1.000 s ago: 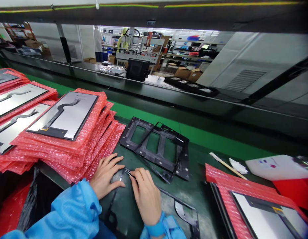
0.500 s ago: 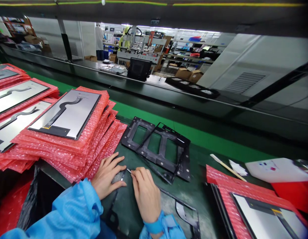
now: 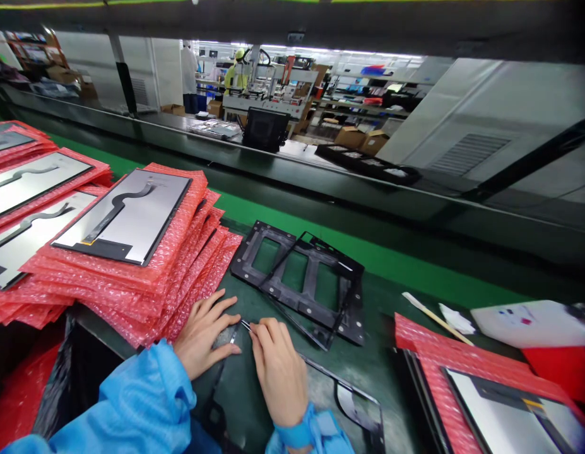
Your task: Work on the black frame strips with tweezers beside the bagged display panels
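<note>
A thin black frame (image 3: 342,373) lies on the green work surface beneath and between both hands. My left hand (image 3: 204,334) rests with its fingers spread along the left side of this frame, the thumb and fingertips at its edge. My right hand (image 3: 279,369) is closed in a pinch on a thin tool with a shiny tip (image 3: 245,325); most of it is hidden by the fingers. Its tip is at the frame's upper corner, close to my left fingertips. Beyond the hands, a second thin frame lies slanted across a black fixture plate (image 3: 301,287) with rectangular openings.
Pink bubble bags (image 3: 178,271) are stacked at the left, with a display panel (image 3: 126,214) on top. At the right are another panel (image 3: 514,410) on a pink bag, a swab-like stick (image 3: 437,317), a white wipe (image 3: 457,319) and a white bottle (image 3: 519,323). A raised ledge runs behind.
My hands hold nearly the same pose. The right hand has shifted very slightly to the right, and the view has tilted a little. The frame and stacks stay in place.
</note>
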### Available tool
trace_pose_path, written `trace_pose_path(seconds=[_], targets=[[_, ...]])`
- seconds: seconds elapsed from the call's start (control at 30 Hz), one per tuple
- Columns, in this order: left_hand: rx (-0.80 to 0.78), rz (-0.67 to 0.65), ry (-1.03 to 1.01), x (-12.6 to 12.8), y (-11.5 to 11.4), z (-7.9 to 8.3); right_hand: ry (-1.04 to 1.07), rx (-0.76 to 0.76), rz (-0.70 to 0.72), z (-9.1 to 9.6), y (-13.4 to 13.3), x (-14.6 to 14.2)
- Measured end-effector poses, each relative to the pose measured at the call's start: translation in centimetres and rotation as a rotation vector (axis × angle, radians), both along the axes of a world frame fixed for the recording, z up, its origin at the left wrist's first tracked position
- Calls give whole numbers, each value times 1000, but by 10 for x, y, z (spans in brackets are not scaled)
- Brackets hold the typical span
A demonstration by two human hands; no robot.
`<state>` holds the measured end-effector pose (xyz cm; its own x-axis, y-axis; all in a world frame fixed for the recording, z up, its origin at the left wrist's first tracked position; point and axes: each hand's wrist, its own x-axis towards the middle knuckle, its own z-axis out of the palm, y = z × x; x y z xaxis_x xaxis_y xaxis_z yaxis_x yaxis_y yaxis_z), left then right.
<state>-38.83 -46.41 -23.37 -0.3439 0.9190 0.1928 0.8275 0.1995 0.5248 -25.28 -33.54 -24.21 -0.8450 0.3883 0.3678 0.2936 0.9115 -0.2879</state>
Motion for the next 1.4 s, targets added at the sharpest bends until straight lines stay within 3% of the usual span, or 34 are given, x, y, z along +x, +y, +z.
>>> trace_pose_path(seconds=[0.27,0.93,1.4], targets=[[-4,-28,15,-3,0,-7,-2,-2,21,0,0,-2],[5,-4,35,3,-1,4,134,-208,20,1,1,-2],[-20,-20,60,2,0,1,212,-318,36,-1,3,-3]])
